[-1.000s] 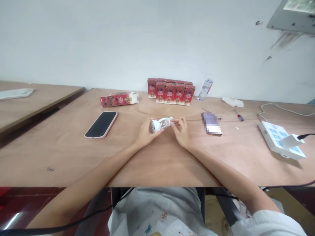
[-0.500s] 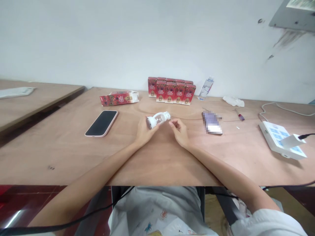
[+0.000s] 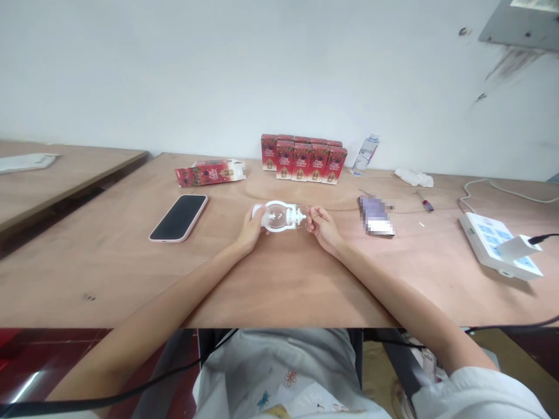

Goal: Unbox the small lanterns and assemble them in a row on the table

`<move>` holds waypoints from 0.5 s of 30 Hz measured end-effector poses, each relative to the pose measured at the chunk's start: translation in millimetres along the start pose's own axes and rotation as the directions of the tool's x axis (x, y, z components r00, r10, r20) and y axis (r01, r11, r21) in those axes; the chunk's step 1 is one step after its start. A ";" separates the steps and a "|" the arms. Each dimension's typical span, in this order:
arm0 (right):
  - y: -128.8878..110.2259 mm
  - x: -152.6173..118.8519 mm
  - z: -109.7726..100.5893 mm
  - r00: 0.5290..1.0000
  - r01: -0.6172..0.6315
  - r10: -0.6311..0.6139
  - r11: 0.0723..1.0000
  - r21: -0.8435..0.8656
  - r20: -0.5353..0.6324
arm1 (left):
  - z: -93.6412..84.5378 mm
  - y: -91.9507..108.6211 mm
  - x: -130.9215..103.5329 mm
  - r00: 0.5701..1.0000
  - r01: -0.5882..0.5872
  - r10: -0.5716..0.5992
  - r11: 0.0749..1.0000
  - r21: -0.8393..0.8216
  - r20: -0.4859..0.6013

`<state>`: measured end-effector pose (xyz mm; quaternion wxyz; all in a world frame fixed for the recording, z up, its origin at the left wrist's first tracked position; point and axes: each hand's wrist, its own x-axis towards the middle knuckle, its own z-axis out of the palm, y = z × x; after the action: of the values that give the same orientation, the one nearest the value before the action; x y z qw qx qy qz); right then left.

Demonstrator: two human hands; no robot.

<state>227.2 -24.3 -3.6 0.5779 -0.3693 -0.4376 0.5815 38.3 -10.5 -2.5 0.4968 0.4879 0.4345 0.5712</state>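
Note:
A small white lantern (image 3: 279, 216) with a clear middle lies sideways between my hands, just above the table. My left hand (image 3: 252, 227) is closed around its base end on the left. On the other side, my right hand (image 3: 322, 226) pinches the thin wire handle (image 3: 301, 226) that extends from the lantern's top. The fingertips of my right hand partly cover the end of the wire.
Several red printed boxes (image 3: 302, 160) stand by the wall, with an opened red box (image 3: 212, 173) lying to their left. Around them are a phone (image 3: 179, 218), a plastic bottle (image 3: 365, 154), a pixelated purple item (image 3: 375, 215), a screwdriver (image 3: 425, 202), tissue (image 3: 414, 178) and a power strip (image 3: 498, 244).
The lantern has turned so its broad face shows and it lies more level. My right hand has moved slightly right, and the wire handle now shows stretched out between it and the lantern's top.

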 end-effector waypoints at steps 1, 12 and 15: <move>-0.8 -1.1 1.4 0.998 -0.044 0.042 0.998 0.037 0.046 | 1.2 -0.2 -1.0 0.999 0.012 -0.012 1.000 -0.015 0.031; -1.2 -1.1 5.2 0.984 -0.148 0.140 0.987 0.064 0.113 | 2.1 -0.9 -5.2 0.998 0.030 -0.031 0.999 0.022 0.055; -1.8 -0.6 4.5 0.983 -0.158 0.149 0.985 0.076 0.108 | 0.8 -1.1 -4.5 0.998 0.017 -0.020 0.999 0.047 0.062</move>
<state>223.6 -25.3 -0.5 0.5233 -0.3469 -0.4117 0.6605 39.3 -14.8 -4.0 0.5042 0.5129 0.4362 0.5408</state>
